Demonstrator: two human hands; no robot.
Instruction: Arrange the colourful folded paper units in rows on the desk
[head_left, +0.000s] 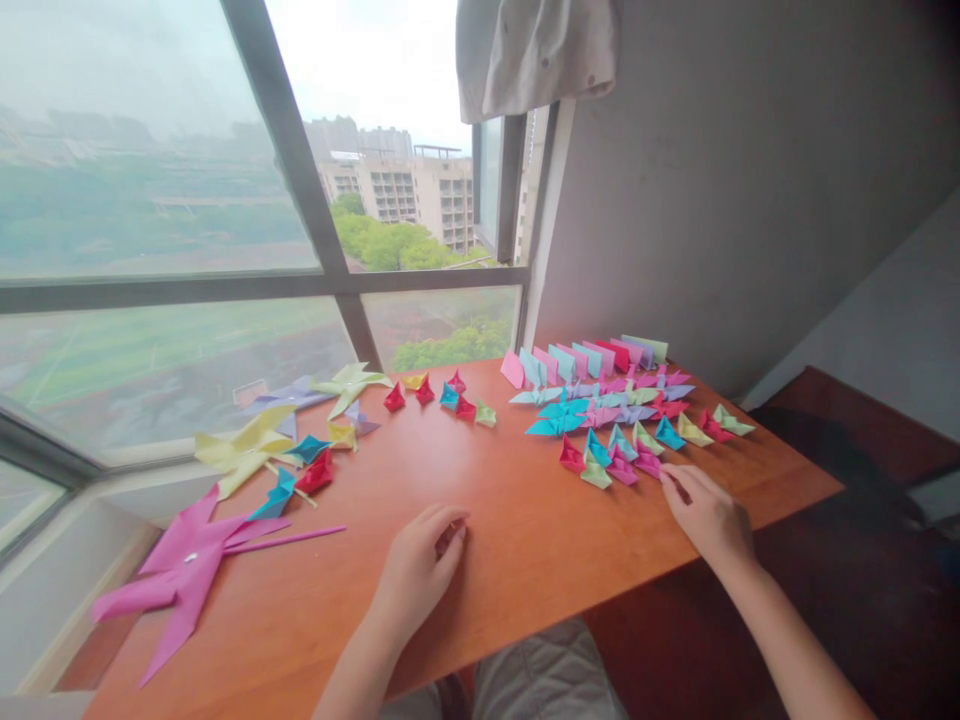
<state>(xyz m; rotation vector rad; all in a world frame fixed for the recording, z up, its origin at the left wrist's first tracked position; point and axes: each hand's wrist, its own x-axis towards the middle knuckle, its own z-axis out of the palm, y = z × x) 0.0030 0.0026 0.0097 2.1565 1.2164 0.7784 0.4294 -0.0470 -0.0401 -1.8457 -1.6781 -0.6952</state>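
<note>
My right hand (705, 515) is at the table's right side, fingers pinched at the near corner of a magenta paper boat (646, 461). That boat stands in the nearest row of folded boats, beside another magenta boat (622, 468) and a light green boat (596, 475). My left hand (421, 565) rests on the table near its front edge, fingers curled in and thumb near the index finger; nothing shows in it. Behind the boats sit rows of paper cranes, among them a blue crane (559, 415).
Paper pinwheels, including a magenta pinwheel (191, 565) and a yellow pinwheel (247, 450), lie at the left by the window. More small boats, such as a red boat (394, 397), stand at the back. Upright folded papers (585, 362) line the right rear of the wooden table (517, 540).
</note>
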